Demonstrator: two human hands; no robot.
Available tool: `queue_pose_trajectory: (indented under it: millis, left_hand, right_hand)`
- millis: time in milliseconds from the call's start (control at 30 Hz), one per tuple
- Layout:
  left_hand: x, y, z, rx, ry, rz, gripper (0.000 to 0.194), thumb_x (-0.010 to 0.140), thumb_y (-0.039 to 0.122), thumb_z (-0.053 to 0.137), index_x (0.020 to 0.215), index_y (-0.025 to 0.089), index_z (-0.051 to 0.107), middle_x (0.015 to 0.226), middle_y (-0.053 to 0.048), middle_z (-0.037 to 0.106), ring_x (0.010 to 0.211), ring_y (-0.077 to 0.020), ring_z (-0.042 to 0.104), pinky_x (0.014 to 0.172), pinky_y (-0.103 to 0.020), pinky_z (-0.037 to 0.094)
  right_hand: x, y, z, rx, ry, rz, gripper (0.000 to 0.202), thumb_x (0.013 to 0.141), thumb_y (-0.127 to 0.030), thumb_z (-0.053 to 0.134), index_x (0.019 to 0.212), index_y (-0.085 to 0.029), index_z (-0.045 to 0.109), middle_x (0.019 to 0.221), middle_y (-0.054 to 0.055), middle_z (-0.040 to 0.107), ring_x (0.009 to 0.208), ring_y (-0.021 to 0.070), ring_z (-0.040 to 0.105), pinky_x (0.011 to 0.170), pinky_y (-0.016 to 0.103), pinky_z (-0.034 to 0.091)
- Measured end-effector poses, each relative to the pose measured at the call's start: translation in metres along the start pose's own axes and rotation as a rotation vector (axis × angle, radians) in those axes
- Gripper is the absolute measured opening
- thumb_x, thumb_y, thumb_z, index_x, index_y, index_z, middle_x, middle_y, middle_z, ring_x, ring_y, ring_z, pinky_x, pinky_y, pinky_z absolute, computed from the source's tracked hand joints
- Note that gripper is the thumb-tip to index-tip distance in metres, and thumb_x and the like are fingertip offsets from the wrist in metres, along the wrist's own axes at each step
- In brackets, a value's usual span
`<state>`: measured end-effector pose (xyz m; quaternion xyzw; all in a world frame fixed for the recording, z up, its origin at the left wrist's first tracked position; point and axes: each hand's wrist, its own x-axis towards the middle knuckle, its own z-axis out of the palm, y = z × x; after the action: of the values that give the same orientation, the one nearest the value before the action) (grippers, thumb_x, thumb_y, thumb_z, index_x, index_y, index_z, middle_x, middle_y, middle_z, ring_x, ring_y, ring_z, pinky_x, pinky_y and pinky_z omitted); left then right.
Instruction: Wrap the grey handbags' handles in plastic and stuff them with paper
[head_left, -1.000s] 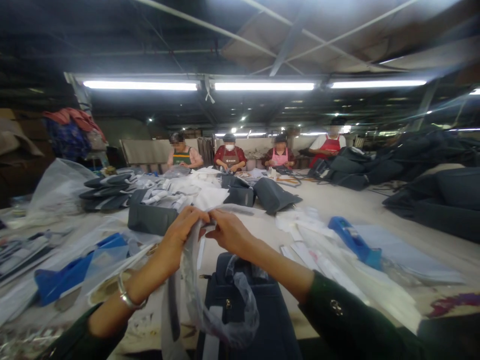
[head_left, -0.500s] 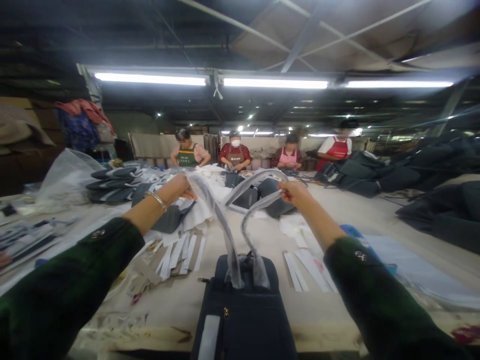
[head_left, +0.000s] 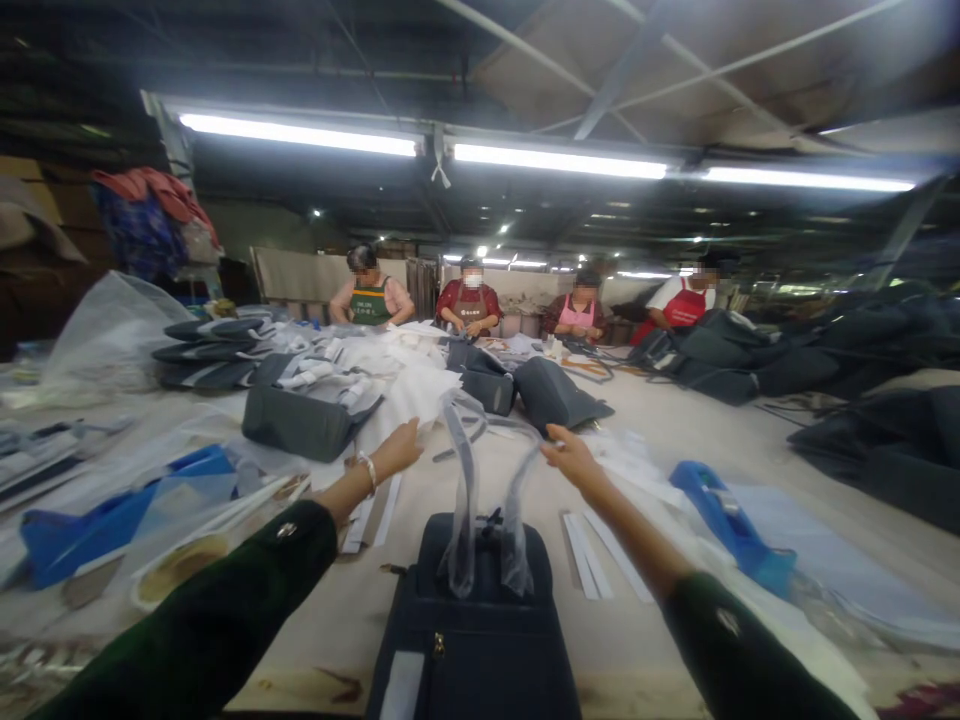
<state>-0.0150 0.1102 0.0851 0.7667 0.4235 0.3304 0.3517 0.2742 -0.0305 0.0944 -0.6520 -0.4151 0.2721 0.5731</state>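
A dark navy bag [head_left: 480,640] stands upright at the table's front edge, with a gold zipper pull and a white strip on its face. Its two handles are wrapped in clear plastic film; the left handle [head_left: 466,480] arches upward and the right handle [head_left: 516,510] bends to the right. My left hand [head_left: 397,450], wearing a bracelet, is left of the left handle and apart from it. Its fingers are closed together, and what they hold, if anything, is unclear. My right hand [head_left: 574,460] pinches the right handle near its upper bend.
White strips [head_left: 589,555] lie right of the bag. Blue tools stand on both sides, one at left [head_left: 135,510] and one at right [head_left: 731,530]. Dark grey bag pieces [head_left: 300,420] and white film cover the table farther back. Several co-workers in aprons work across the table.
Both hands have come lower and closer together. My left hand has let go of the left handle, which now stands by itself. Blue tools have come more into view.
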Motion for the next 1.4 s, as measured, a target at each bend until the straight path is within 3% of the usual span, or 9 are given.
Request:
queue_pose_trajectory:
  millis: [200, 300, 400, 500, 767, 900, 1033, 1233, 1400]
  left_hand:
    - [-0.160, -0.044, 0.044, -0.017, -0.043, -0.005, 0.056, 0.087, 0.044, 0.057, 0.137, 0.020, 0.047, 0.134, -0.015, 0.055, 0.122, -0.0319, 0.052, 0.109, -0.052, 0.034]
    - [-0.194, -0.046, 0.067, -0.185, -0.024, -0.083, 0.056, 0.086, 0.043, 0.060, 0.136, 0.021, 0.049, 0.136, -0.013, 0.055, 0.131, -0.0303, 0.046, 0.113, -0.046, 0.031]
    - [-0.195, -0.048, 0.079, -0.313, 0.072, -0.160, 0.054, 0.082, 0.041, 0.064, 0.130, 0.019, 0.053, 0.131, -0.013, 0.060, 0.124, -0.0309, 0.053, 0.110, -0.046, 0.035]
    - [-0.191, -0.058, 0.080, -0.444, 0.107, -0.209, 0.060, 0.078, 0.044, 0.069, 0.129, 0.017, 0.051, 0.126, -0.013, 0.063, 0.118, -0.0302, 0.058, 0.106, -0.044, 0.042]
    - [-0.197, -0.052, 0.068, -1.021, -0.268, -0.414, 0.052, 0.066, 0.033, 0.083, 0.112, 0.016, 0.066, 0.102, -0.011, 0.075, 0.088, -0.0281, 0.072, 0.082, -0.038, 0.056]
    - [-0.203, -0.040, 0.065, -1.086, -0.292, -0.366, 0.051, 0.064, 0.034, 0.084, 0.109, 0.017, 0.069, 0.094, -0.009, 0.076, 0.085, -0.0280, 0.072, 0.078, -0.035, 0.056]
    - [-0.214, -0.034, 0.061, -1.099, -0.288, -0.333, 0.057, 0.062, 0.035, 0.084, 0.113, 0.018, 0.066, 0.091, -0.008, 0.075, 0.082, -0.0291, 0.071, 0.077, -0.038, 0.056]
    - [-0.223, -0.030, 0.057, -1.051, -0.144, -0.246, 0.049, 0.061, 0.037, 0.082, 0.103, 0.023, 0.061, 0.121, -0.007, 0.065, 0.097, -0.0296, 0.067, 0.079, -0.037, 0.055]
    - [-0.224, -0.037, 0.060, -0.913, -0.056, -0.290, 0.063, 0.067, 0.042, 0.079, 0.120, 0.029, 0.047, 0.124, -0.007, 0.062, 0.103, -0.0289, 0.065, 0.083, -0.039, 0.054]
  right_hand:
    - [-0.146, 0.124, -0.015, -0.154, -0.010, 0.048, 0.066, 0.082, -0.055, 0.057, 0.139, -0.022, 0.046, 0.114, 0.013, 0.064, 0.092, 0.0271, 0.066, 0.080, 0.043, 0.054]
    - [-0.182, 0.137, -0.003, -0.126, -0.113, 0.150, 0.073, 0.083, -0.058, 0.054, 0.144, -0.021, 0.040, 0.121, 0.014, 0.063, 0.105, 0.0296, 0.064, 0.088, 0.042, 0.053]
    - [-0.185, 0.119, 0.015, -0.167, -0.101, 0.078, 0.071, 0.081, -0.054, 0.060, 0.142, -0.022, 0.044, 0.132, 0.012, 0.058, 0.126, 0.0314, 0.052, 0.103, 0.042, 0.044]
    - [-0.173, 0.107, 0.023, -0.114, -0.106, 0.047, 0.079, 0.079, -0.053, 0.064, 0.147, -0.021, 0.037, 0.122, 0.012, 0.064, 0.116, 0.0311, 0.058, 0.096, 0.042, 0.049]
    - [-0.122, 0.131, 0.010, 0.115, -0.189, 0.049, 0.059, 0.081, -0.049, 0.060, 0.133, -0.021, 0.054, 0.116, 0.010, 0.065, 0.101, 0.0260, 0.065, 0.086, 0.039, 0.054]
    - [-0.102, 0.125, 0.021, 0.021, -0.110, -0.152, 0.052, 0.074, -0.038, 0.067, 0.123, -0.022, 0.059, 0.120, 0.011, 0.060, 0.104, 0.0253, 0.061, 0.087, 0.038, 0.052]
    - [-0.109, 0.101, 0.030, -0.002, -0.240, -0.271, 0.017, 0.078, -0.031, 0.060, 0.091, -0.022, 0.067, 0.102, 0.005, 0.065, 0.101, 0.0244, 0.060, 0.088, 0.034, 0.047]
    - [-0.139, 0.071, 0.027, 0.126, -0.239, -0.139, 0.010, 0.075, -0.030, 0.059, 0.078, -0.022, 0.062, 0.082, 0.001, 0.065, 0.079, 0.0205, 0.058, 0.074, 0.029, 0.047]
    - [-0.157, 0.073, 0.023, 0.204, -0.375, 0.284, 0.011, 0.070, -0.029, 0.063, 0.070, -0.019, 0.064, 0.064, -0.001, 0.063, 0.065, 0.0188, 0.058, 0.063, 0.029, 0.046]
